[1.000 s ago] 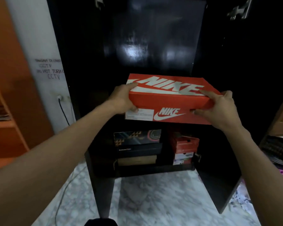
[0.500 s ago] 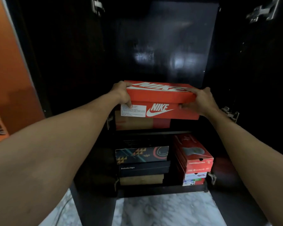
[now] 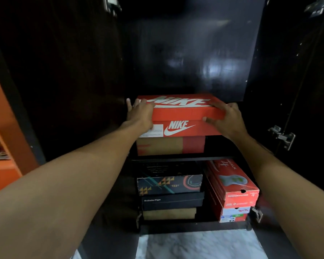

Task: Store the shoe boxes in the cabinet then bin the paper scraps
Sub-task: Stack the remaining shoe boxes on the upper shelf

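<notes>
Eight shoe boxes sit in one cabinet, with two hands.

Dim overall — the cabinet interior nearly black, detail lost on both sides. Soft glare patches on its glossy far panel, light seemingly from behind the camera. Orange shoe box and near forearms moderately lit. Marble floor brightest, near bottom. Slight softness — wide-angle bending at the edges.

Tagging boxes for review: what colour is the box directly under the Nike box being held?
Tan cardboard with a red section at its right end, clearest in the head view.
</notes>
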